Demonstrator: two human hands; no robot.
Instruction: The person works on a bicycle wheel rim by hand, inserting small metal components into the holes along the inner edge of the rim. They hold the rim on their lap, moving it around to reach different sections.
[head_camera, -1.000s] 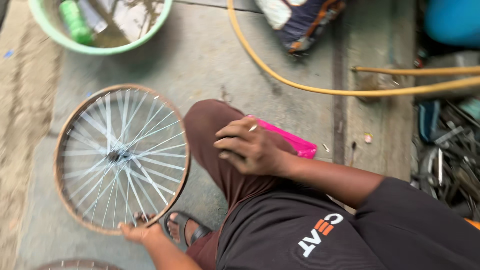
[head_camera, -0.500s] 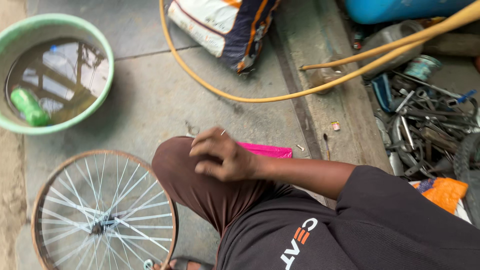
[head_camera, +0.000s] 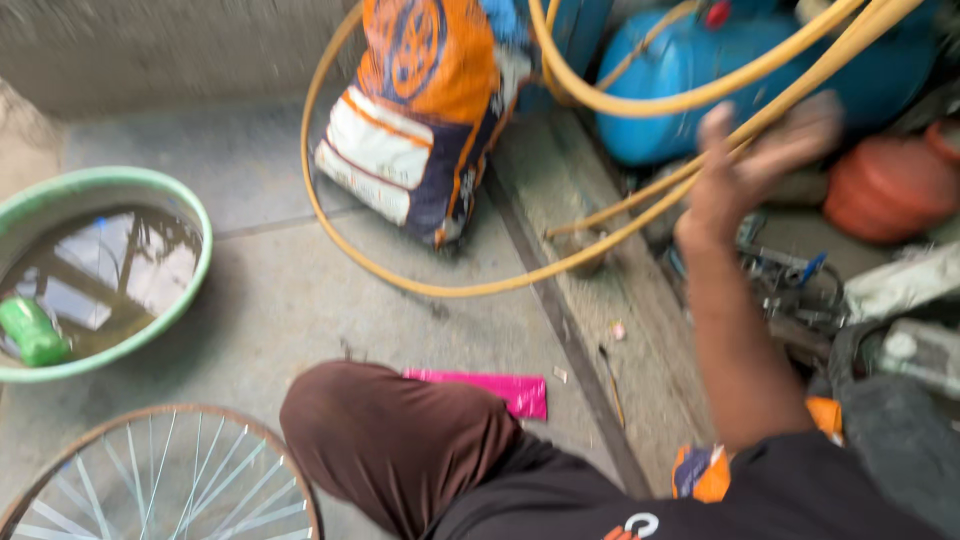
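Head view: the right hand (head_camera: 752, 165) is raised into the upper right of the frame, the forearm rising steeply from the dark shirt at the bottom edge. The hand is blurred, fingers spread loosely and holding nothing, right against the yellow hose (head_camera: 640, 232) that loops in front of the blue tank (head_camera: 690, 70). Whether it touches the hose I cannot tell. The left hand is out of view. At lower left, the spoked bicycle wheel (head_camera: 160, 478) lies beside the bent knee, below the green water basin (head_camera: 120, 190). A pink packet (head_camera: 500, 388) lies just behind the knee.
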